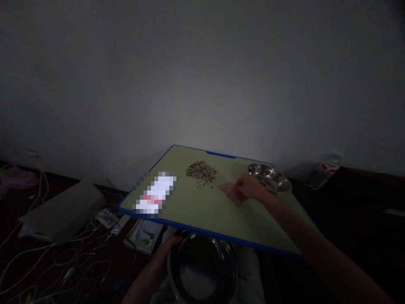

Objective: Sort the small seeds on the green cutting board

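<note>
Reaching over the pale green table (202,215), my right hand (248,188) has its fingers closed on a thin, see-through piece with reddish marks (230,193); the dim light hides its exact kind. To the left of it lies a loose pile of small dark and light grains (201,172), apart from the hand. Just behind my right hand stands a shiny metal bowl (280,181), partly covered by the hand and wrist. Below the table's front edge, my left hand (171,245) grips the side of a larger metal bowl (234,270) at my lap.
A lit phone-like screen (156,194), blurred out, lies at the table's left. The blue table rim (196,231) runs above the lap bowl. Cables (68,257) and a grey box (63,211) are on the floor at left; a bottle (325,171) stands at right.
</note>
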{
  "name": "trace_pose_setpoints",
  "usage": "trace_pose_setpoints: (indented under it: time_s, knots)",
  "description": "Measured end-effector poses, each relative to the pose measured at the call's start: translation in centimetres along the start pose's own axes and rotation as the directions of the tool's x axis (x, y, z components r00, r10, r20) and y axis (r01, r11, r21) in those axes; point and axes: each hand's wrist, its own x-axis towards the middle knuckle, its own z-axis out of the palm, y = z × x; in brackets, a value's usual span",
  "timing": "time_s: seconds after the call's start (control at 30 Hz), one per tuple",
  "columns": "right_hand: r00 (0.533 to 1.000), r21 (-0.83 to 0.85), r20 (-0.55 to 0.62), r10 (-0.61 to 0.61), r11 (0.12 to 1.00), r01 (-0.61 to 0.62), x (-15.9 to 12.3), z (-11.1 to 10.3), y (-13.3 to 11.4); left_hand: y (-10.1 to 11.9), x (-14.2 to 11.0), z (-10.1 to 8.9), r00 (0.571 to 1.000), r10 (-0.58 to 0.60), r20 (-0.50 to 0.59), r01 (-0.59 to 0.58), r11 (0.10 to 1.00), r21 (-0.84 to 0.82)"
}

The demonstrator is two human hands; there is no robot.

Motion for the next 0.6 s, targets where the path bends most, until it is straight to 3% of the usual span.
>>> trace_pose_setpoints:
  time_s: [0.13,0.33,0.47,0.6]
  knots:
    - [0.998,-0.253,-0.068,-0.006,0.967,-0.012,0.6,-1.3,0.1,0.0,0.1,-0.1,0.999,-0.046,0.011,0.045,0.999,0.017]
    - [0.99,-0.356,-0.142,-0.014,0.934,-0.038,1.4,-1.4,0.1,0.2,0.2,-0.4,1.0,-0.021,0.007,0.021,0.999,0.028]
    - [0.986,-0.313,-0.164,-0.013,0.949,-0.039,1.0,-1.5,-0.4,-0.2,0.4,-0.6,1.0,-0.018,0.004,0.018,0.999,0.029]
    - [0.992,-0.057,-0.127,-0.011,0.998,0.004,-0.8,-0.6,-1.5,-0.4,0.4,-0.7,1.0,0.029,-0.012,-0.029,0.999,0.014]
